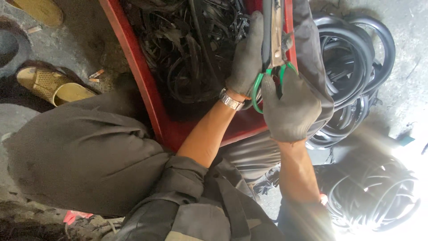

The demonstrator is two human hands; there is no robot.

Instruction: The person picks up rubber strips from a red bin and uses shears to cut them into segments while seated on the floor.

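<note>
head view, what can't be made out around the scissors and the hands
- Blades of the green-handled scissors: cut off by the top edge.
- Black strip the gloved left hand holds: its length leaves the frame at the top.
- Gloved right hand grip: fingers in the loops, fingertips hidden by the glove.
- Black rubber coils lower right: washed out by glare.

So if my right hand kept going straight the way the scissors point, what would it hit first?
Probably the dark rubber strip that the left hand holds; the right hand aims the green-handled scissors along it. Depth is unclear.
</note>
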